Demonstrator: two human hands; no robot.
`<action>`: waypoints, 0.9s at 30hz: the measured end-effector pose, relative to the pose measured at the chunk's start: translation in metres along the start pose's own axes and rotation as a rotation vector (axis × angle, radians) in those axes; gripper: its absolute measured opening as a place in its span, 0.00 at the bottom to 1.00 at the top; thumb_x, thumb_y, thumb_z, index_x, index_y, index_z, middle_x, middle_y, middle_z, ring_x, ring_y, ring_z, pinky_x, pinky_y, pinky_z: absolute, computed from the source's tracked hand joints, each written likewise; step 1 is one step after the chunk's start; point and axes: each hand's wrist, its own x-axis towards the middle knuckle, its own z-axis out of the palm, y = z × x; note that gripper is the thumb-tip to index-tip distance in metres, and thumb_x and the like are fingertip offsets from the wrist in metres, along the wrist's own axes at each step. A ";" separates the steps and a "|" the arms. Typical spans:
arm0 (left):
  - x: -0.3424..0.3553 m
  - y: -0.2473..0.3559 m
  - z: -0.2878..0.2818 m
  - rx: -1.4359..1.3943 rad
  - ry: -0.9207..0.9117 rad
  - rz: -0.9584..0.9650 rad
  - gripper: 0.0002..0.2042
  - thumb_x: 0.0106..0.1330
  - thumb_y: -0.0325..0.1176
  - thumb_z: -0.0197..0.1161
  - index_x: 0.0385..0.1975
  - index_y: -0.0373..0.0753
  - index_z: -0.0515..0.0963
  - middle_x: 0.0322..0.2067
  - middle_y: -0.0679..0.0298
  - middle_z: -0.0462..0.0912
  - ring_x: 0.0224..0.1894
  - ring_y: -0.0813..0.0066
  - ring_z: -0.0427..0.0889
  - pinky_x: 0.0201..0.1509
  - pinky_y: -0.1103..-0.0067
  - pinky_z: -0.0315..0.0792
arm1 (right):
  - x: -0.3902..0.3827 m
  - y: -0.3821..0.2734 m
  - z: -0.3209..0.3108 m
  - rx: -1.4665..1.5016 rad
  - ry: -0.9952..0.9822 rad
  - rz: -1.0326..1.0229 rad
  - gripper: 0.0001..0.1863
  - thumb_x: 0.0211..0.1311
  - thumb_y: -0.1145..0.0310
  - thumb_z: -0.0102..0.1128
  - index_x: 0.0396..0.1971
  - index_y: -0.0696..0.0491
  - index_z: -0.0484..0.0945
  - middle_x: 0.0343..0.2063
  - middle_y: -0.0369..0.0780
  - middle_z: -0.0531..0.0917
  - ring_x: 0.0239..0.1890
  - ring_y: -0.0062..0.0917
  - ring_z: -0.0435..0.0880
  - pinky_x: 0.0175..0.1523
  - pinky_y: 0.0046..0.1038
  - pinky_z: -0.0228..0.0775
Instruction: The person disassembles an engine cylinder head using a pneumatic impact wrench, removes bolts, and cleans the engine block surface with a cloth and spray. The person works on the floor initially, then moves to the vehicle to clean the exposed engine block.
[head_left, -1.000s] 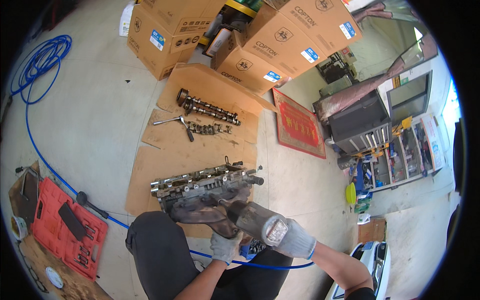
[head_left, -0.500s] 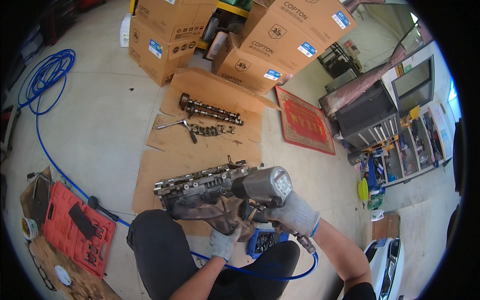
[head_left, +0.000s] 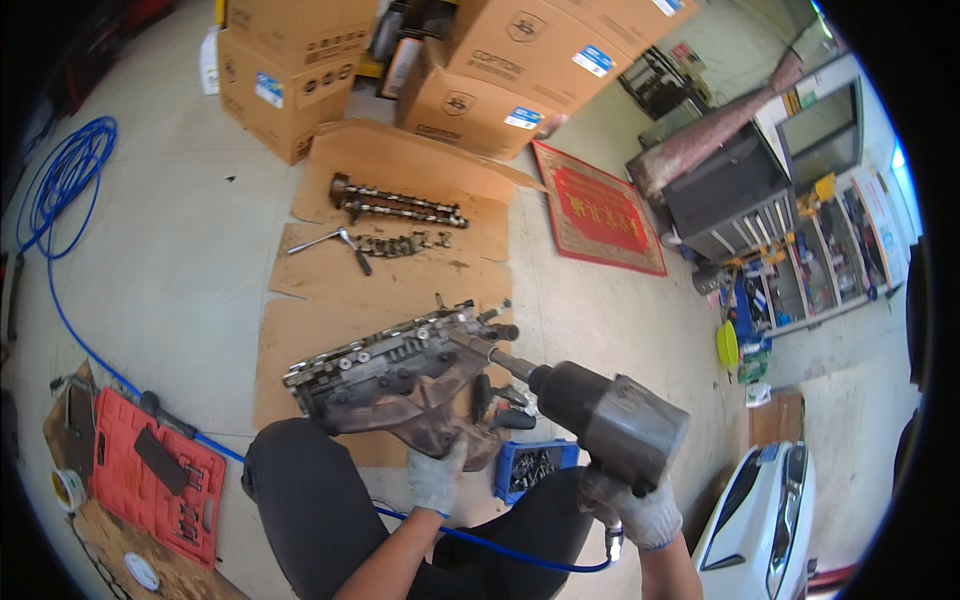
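Cylinder head (head_left: 350,385) on cardboard (head_left: 330,312), manifold (head_left: 430,408) on its near side; camshafts (head_left: 410,212), ratchet (head_left: 345,238) beyond, boxes (head_left: 470,125) behind those. Tool case (head_left: 115,475) left; bin (head_left: 503,484) right, probably bolts (head_left: 532,468) in it.

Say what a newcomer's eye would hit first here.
Most likely the big impact wrench right of centre, gripped in the gloved right hand and aimed at the grimy engine part, where the left hand touches its brown manifold. Next, probably the bright red tool case open at lower left and the red mat on the floor at upper right.
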 end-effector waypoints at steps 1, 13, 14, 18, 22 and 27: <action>0.002 -0.001 0.002 -0.041 0.031 0.020 0.33 0.56 0.44 0.79 0.57 0.30 0.75 0.53 0.50 0.84 0.55 0.57 0.84 0.59 0.67 0.75 | -0.012 0.006 -0.010 0.012 0.034 -0.035 0.18 0.60 0.73 0.70 0.48 0.58 0.75 0.31 0.39 0.81 0.28 0.21 0.82 0.32 0.24 0.78; 0.000 -0.001 0.002 -0.088 0.041 0.040 0.29 0.72 0.47 0.64 0.63 0.30 0.68 0.58 0.56 0.75 0.57 0.68 0.77 0.63 0.69 0.71 | -0.053 0.113 -0.082 -0.742 -0.181 -0.498 0.27 0.66 0.58 0.61 0.63 0.52 0.74 0.65 0.47 0.73 0.69 0.38 0.69 0.74 0.38 0.59; 0.003 -0.010 -0.002 -0.123 0.046 0.054 0.29 0.73 0.47 0.63 0.63 0.30 0.69 0.58 0.56 0.75 0.57 0.68 0.77 0.63 0.69 0.71 | -0.048 0.119 -0.075 -0.388 -0.206 -0.298 0.25 0.65 0.58 0.62 0.61 0.51 0.76 0.62 0.46 0.75 0.66 0.37 0.73 0.71 0.37 0.64; 0.010 -0.038 -0.013 -0.117 0.002 0.129 0.27 0.72 0.47 0.64 0.61 0.33 0.71 0.54 0.61 0.79 0.52 0.71 0.80 0.56 0.72 0.75 | -0.018 0.106 -0.054 -0.476 -0.208 -0.424 0.18 0.63 0.59 0.63 0.49 0.50 0.82 0.45 0.45 0.85 0.47 0.37 0.85 0.54 0.35 0.79; 0.013 -0.041 -0.016 -0.109 -0.033 0.100 0.26 0.71 0.48 0.64 0.59 0.34 0.73 0.51 0.62 0.80 0.50 0.72 0.82 0.50 0.74 0.78 | 0.015 0.079 -0.042 -0.581 -0.203 -0.409 0.16 0.61 0.56 0.67 0.39 0.53 0.83 0.28 0.49 0.84 0.33 0.46 0.85 0.39 0.40 0.80; 0.010 -0.043 -0.012 -0.187 -0.019 0.107 0.25 0.71 0.48 0.65 0.57 0.33 0.73 0.53 0.60 0.79 0.51 0.72 0.81 0.52 0.73 0.78 | 0.035 0.077 -0.023 -0.537 -0.235 -0.330 0.19 0.59 0.55 0.68 0.41 0.55 0.83 0.28 0.51 0.85 0.34 0.48 0.86 0.40 0.41 0.81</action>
